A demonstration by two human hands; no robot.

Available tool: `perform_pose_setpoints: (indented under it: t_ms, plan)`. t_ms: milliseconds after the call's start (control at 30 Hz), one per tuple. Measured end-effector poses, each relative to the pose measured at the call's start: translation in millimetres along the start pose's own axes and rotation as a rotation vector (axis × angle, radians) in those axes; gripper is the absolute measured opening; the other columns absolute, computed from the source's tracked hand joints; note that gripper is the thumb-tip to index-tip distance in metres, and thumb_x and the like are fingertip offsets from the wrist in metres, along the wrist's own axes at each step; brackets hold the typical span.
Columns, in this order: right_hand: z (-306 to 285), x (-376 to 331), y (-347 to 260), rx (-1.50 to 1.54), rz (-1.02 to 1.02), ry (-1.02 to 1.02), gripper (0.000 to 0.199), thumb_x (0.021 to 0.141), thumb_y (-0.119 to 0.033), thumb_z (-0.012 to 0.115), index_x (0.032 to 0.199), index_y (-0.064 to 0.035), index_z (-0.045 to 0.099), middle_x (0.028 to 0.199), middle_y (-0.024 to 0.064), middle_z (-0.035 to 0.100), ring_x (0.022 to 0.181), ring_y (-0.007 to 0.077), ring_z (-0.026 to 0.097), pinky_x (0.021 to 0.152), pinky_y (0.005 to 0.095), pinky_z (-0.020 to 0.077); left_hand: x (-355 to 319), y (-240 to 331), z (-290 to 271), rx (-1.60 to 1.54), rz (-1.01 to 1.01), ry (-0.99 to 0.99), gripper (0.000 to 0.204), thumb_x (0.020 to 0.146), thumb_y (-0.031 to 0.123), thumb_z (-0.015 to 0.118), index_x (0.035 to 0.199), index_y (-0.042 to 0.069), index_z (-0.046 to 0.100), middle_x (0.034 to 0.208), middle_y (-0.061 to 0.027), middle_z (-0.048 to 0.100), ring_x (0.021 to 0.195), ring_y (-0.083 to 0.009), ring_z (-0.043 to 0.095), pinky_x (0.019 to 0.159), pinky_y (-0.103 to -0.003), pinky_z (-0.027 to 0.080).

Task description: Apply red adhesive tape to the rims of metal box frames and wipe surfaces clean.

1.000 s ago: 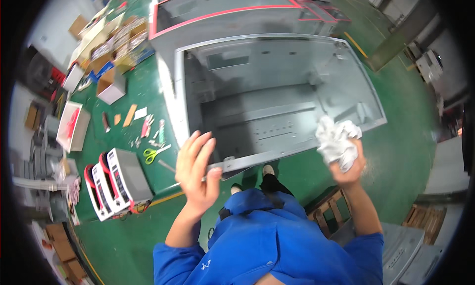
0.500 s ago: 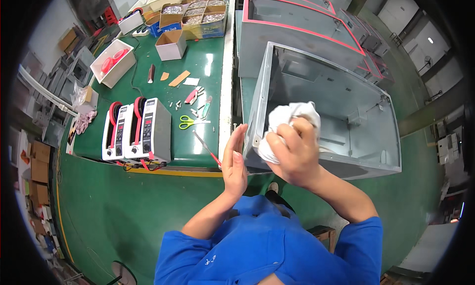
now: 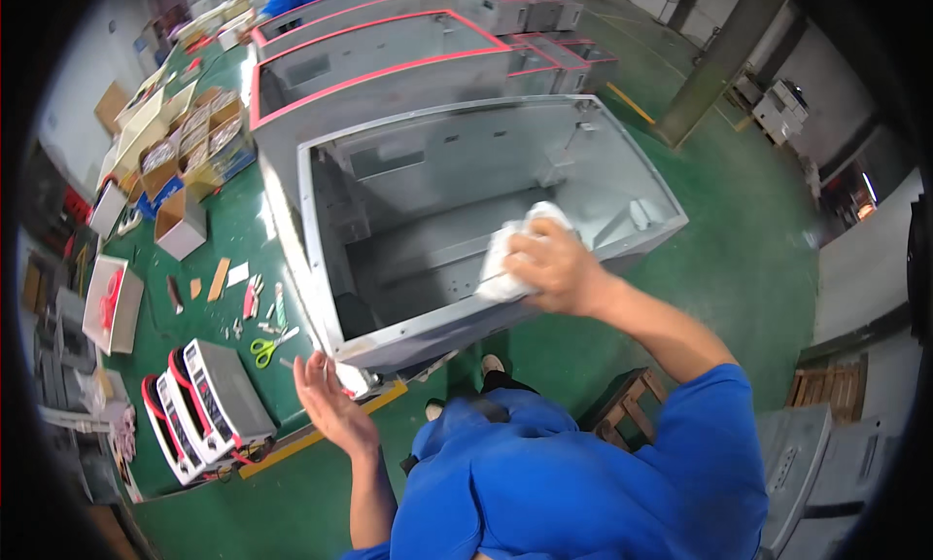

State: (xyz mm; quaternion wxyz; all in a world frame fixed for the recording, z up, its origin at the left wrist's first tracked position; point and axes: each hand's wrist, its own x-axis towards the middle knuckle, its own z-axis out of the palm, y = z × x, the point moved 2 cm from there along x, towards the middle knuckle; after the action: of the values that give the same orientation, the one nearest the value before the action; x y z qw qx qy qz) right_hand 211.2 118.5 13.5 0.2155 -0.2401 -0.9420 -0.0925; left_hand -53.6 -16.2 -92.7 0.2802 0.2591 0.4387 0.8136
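A grey metal cabinet box point(image 3: 428, 231) lies with its open side up in front of me. My right hand point(image 3: 556, 268) is closed around a white cloth point(image 3: 503, 268), which rests at the box's near rim. Apart from the rim, by the box's near left corner, my left hand point(image 3: 332, 402) is held with its fingers stretched and nothing in it. Close to that hand, on the green table, are yellow-green scissors point(image 3: 262, 352).
Two tape dispensers point(image 3: 216, 409) stand at the table's near left. Farther back are a white tray point(image 3: 114, 307) with red rolls, a small carton point(image 3: 181, 224) and boxes of small parts. Cabinets with red-edged rims point(image 3: 379, 59) stand behind. A wooden stool point(image 3: 627, 409) is at my right.
My view has turned right, so the table and boxes appear farther left. The right hand has moved the cloth from the box's left end along its near rim. My left hand has dropped lower.
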Motion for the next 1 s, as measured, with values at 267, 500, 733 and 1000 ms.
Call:
perform_pose_setpoints:
  t_ms: [267,500,733,1000]
  plan:
    - [-108,-176,184,-0.64,0.897,0.29,0.029,0.067,-0.013,0.063,0.093,-0.0044,0.052,0.091,0.0156,0.05,0.09,0.0328,0.046,0.079,0.0382,0.039,10,-6,-21,0.116,-0.05,-0.002,0.042,0.095,0.023,0.029,0.126,-0.004,0.031,0.112,-0.0153,0.047,0.109,-0.0204,0.043,0.096,-0.034,0.032]
    - [-202,-280,222,-0.846,1.482,1.126,0.051,0.076,-0.033,0.047,0.104,0.0096,0.049,0.101,0.0292,0.054,0.094,0.0404,0.053,0.083,0.0435,0.0397,18,23,-12,0.291,0.185,-0.043,0.038,0.093,0.018,0.033,0.124,-0.005,0.034,0.11,-0.0144,0.047,0.105,-0.0201,0.044,0.092,-0.036,0.034]
    - [-177,-456,184,-0.803,1.731,0.272,0.051,0.076,-0.038,0.054,0.093,0.01,0.056,0.095,0.0278,0.056,0.091,0.0418,0.053,0.079,0.0445,0.0417,-14,7,-17,0.453,0.323,-0.218,0.017,0.084,0.008,0.038,0.087,-0.004,0.05,0.083,-0.0118,0.051,0.073,-0.0182,0.045,0.069,-0.029,0.037]
    - [91,-258,-12,0.042,1.14,-0.003,0.034,0.071,-0.02,0.058,0.096,0.0021,0.051,0.093,0.0225,0.051,0.091,0.0383,0.048,0.08,0.042,0.0391,-78,-58,21,0.365,-0.309,-0.984,0.042,0.076,0.014,0.064,0.115,0.006,0.05,0.109,-0.0142,0.05,0.089,-0.0225,0.054,0.075,-0.029,0.045]
